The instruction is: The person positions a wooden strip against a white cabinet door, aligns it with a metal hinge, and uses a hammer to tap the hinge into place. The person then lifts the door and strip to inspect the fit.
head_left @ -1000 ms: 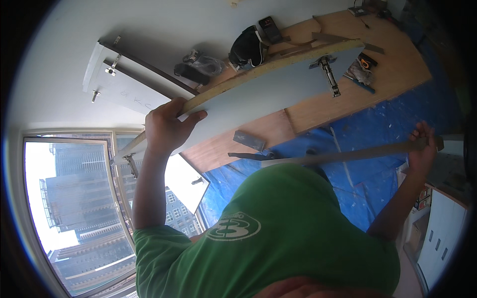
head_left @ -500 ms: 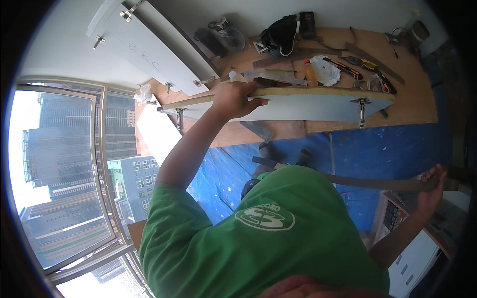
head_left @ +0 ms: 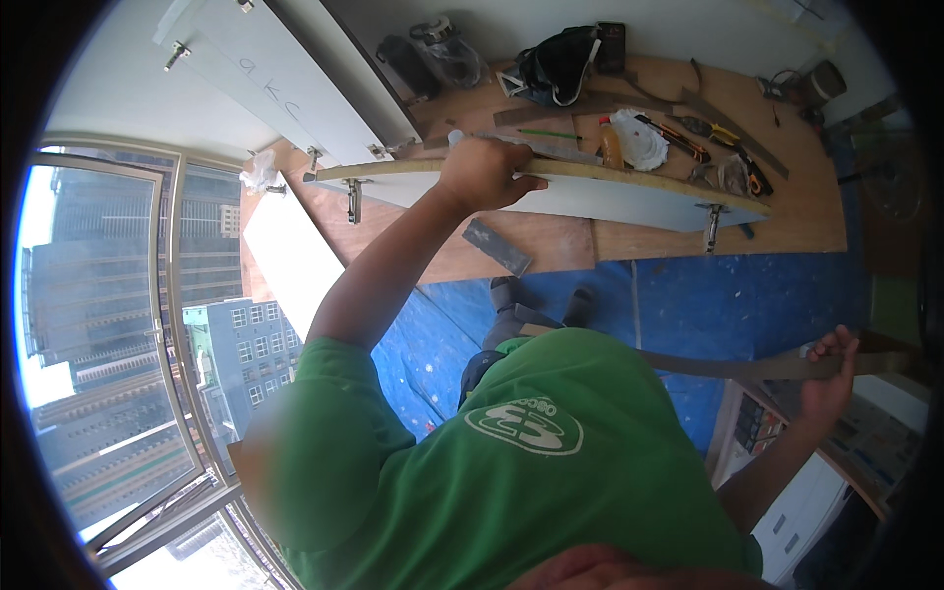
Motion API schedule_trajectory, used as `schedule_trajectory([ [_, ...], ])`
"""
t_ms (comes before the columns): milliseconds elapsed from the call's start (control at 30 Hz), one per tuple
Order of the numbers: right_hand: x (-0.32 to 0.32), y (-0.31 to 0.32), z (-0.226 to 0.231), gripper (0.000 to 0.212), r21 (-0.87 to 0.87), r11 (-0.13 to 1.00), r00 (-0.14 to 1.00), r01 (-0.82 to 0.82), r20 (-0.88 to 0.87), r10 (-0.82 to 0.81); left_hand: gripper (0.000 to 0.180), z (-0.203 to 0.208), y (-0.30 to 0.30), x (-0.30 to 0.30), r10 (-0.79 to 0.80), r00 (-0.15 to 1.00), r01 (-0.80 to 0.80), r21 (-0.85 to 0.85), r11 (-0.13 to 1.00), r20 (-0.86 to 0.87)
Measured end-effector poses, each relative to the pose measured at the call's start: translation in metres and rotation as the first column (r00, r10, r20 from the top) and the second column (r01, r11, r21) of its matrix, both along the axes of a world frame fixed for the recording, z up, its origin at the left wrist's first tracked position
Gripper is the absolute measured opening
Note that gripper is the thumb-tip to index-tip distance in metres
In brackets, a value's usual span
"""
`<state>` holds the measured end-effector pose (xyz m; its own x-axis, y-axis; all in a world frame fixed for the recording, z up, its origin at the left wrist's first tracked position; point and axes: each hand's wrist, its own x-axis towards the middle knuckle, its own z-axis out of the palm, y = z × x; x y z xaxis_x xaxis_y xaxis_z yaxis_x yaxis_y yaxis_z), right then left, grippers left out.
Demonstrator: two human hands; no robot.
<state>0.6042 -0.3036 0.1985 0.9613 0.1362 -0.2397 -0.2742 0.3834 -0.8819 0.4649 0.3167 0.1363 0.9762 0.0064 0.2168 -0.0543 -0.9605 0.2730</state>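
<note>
A long white door panel (head_left: 619, 200) stands on its edge on the wooden board. Its raw upper edge is brownish-yellow, and two metal cup hinges, one left (head_left: 354, 201) and one right (head_left: 712, 228), stick out from its near face. My left hand (head_left: 489, 174) grips that upper edge left of the middle, thumb on the near side; the other fingers are partly hidden behind. Off to the right, my right hand (head_left: 829, 372) is closed round a long, flexible grey-brown strip (head_left: 728, 368), which looks like edge banding. The strip runs leftward in front of my body.
Behind the panel lie a cutter knife (head_left: 678, 140), a juice bottle (head_left: 611, 146), crumpled white plastic (head_left: 639, 141) and a black bag (head_left: 551, 69). Another hinged white panel (head_left: 275, 88) leans at left. A dark block (head_left: 497, 246) lies near the board's front edge. Blue sheeting (head_left: 708, 305) covers the floor.
The view has shifted slightly. The panel's right end sits a little lower in the picture, and more of the dark block shows. Both hands keep their holds.
</note>
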Motion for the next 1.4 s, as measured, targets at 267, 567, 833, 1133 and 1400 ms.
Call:
schedule_trajectory([
  [267, 0.009, 0.023, -0.012, 0.038, -0.012, 1.0, 0.999, 0.004, -0.048, -0.004, 0.035, -0.02, -0.004, -0.005, 0.007, 1.0, -0.007, -0.031, 0.999, -0.015],
  [567, 0.045, 0.078, 0.004, 0.053, -0.389, 0.921, 0.976, 0.017, 0.205, 0.068, 0.035, -0.012, -0.017, -0.015, 0.089, 0.996, -0.091, -0.082, 0.992, -0.027],
  [833, 0.056, 0.188, 0.03, 0.066, -0.521, 0.851, 0.901, -0.065, 0.336, 0.274, 0.043, -0.006, -0.025, -0.009, 0.274, 0.937, -0.27, 0.048, 0.962, -0.219],
  [1133, 0.058, 0.234, 0.008, 0.066, -0.747, 0.599, 0.656, -0.287, 0.303, 0.691, 0.059, -0.018, -0.002, -0.049, 0.432, 0.902, -0.43, 0.052, 0.901, -0.024],
  [1400, 0.032, 0.256, 0.0, 0.072, -0.859, 0.407, 0.499, -0.311, 0.217, 0.839, 0.067, -0.028, 0.043, -0.109, 0.606, 0.788, -0.615, 0.09, 0.784, 0.103],
])
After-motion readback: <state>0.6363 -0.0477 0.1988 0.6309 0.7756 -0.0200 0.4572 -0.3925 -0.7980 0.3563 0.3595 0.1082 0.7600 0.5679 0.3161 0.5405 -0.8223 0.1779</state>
